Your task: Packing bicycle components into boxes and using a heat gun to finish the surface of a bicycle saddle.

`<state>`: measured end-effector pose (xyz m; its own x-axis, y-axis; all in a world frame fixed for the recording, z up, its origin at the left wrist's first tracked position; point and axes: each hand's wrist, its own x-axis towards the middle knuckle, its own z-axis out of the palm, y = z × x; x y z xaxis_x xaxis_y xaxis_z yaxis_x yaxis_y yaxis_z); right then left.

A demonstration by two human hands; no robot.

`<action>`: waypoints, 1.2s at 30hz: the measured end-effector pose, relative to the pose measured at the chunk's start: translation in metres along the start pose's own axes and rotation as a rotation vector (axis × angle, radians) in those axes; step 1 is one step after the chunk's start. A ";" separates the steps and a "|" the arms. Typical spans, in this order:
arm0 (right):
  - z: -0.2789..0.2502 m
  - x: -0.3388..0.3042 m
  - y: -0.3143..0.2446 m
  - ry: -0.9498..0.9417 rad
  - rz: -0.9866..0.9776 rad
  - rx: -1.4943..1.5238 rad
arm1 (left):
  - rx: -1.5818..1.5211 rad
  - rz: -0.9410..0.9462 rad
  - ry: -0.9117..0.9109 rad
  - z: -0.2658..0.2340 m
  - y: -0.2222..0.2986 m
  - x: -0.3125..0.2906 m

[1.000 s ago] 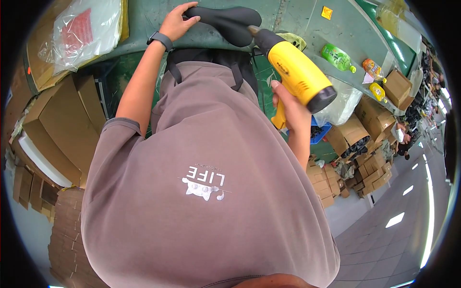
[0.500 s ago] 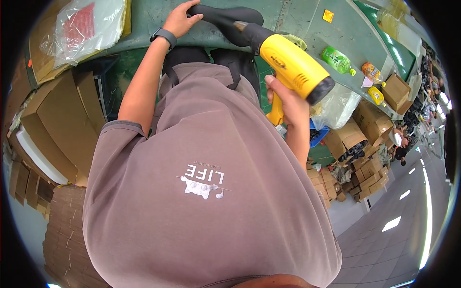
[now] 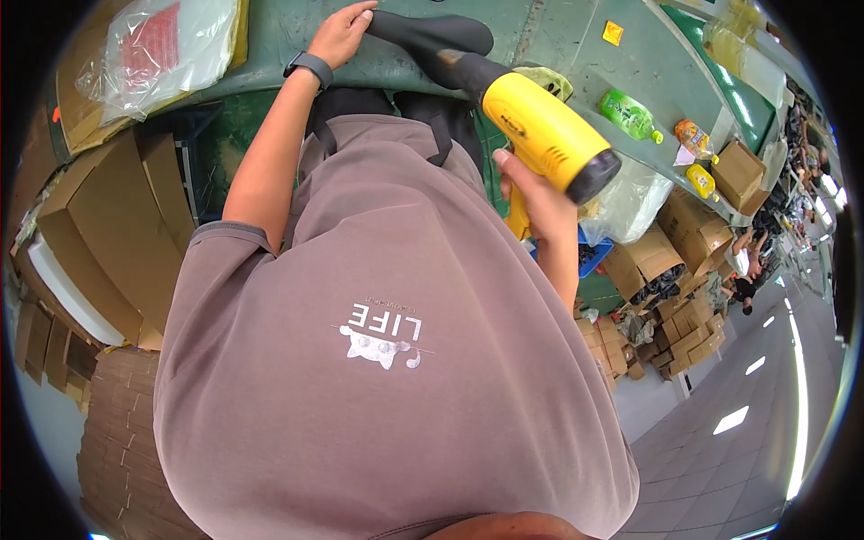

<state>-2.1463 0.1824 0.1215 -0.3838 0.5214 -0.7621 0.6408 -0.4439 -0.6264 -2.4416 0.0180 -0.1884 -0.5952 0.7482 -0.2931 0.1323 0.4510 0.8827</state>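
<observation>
In my right hand (image 3: pixel 540 193) is a yellow heat gun (image 3: pixel 544 126) with a black front and rear cap, the fingers wrapped round its handle. Its metal nozzle points to the upper left, at a smooth black piece (image 3: pixel 432 32) with rounded lobes. That piece lies at the table's near edge, and I cannot make out its kind. My left hand (image 3: pixel 342 34) is closed on its left end, with a dark band on that wrist. The nozzle tip overlaps the piece in view; whether they touch I cannot tell.
A plastic-wrapped stack (image 3: pixel 166 54) lies on the green table (image 3: pixel 576 54) at left. To the right are a green bottle (image 3: pixel 630 114), an orange-labelled bottle (image 3: pixel 695 138), a yellow bottle (image 3: pixel 701 182) and clear plastic film (image 3: pixel 630 202). Cardboard boxes (image 3: pixel 112 225) stand on both sides.
The heat gun has shifted slightly left and down in my right hand. My left hand's fingers have drawn closer together on the black piece's end.
</observation>
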 end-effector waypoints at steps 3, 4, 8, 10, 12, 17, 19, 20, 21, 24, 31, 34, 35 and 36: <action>0.005 0.000 0.003 0.025 -0.024 -0.091 | 0.014 -0.001 0.003 -0.001 0.003 0.000; 0.003 0.001 0.001 0.018 0.008 -0.079 | 0.015 -0.001 0.004 0.001 0.004 0.000; 0.005 0.003 0.005 0.034 -0.067 -0.142 | 0.067 0.092 0.158 0.004 0.016 -0.006; 0.005 0.005 -0.006 -0.009 -0.015 -0.031 | 0.071 0.107 0.177 0.003 0.017 -0.009; 0.004 0.008 -0.008 -0.018 0.014 0.023 | 0.075 0.086 0.277 -0.002 0.032 -0.008; 0.002 0.007 -0.011 -0.020 0.028 0.156 | 0.076 0.029 0.375 -0.007 0.039 -0.010; -0.002 0.007 0.000 0.036 -0.085 -0.013 | 0.082 0.021 0.391 -0.005 0.024 -0.005; -0.003 0.006 -0.006 -0.021 -0.023 0.074 | -0.380 0.189 0.376 -0.003 -0.011 -0.003; -0.004 0.004 -0.014 -0.071 0.044 0.155 | -0.846 0.361 0.342 -0.002 -0.034 -0.004; -0.009 -0.003 -0.002 0.043 0.017 0.036 | -0.031 -0.070 0.258 -0.017 -0.012 -0.003; -0.020 -0.018 0.003 0.003 0.131 0.173 | -0.244 -0.023 0.265 -0.008 -0.016 0.000; -0.026 -0.021 0.023 0.117 0.069 0.041 | -0.189 -0.072 0.235 0.004 0.026 0.003; -0.031 -0.021 0.019 0.082 0.134 0.114 | -0.133 -0.095 0.277 0.006 0.044 0.000; -0.033 -0.022 0.015 0.062 0.126 0.194 | -0.078 -0.118 0.319 0.008 0.054 -0.001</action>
<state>-2.1065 0.1884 0.1340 -0.2632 0.4943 -0.8285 0.5387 -0.6371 -0.5513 -2.4278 0.0453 -0.1434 -0.8221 0.4978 -0.2761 -0.0058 0.4777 0.8785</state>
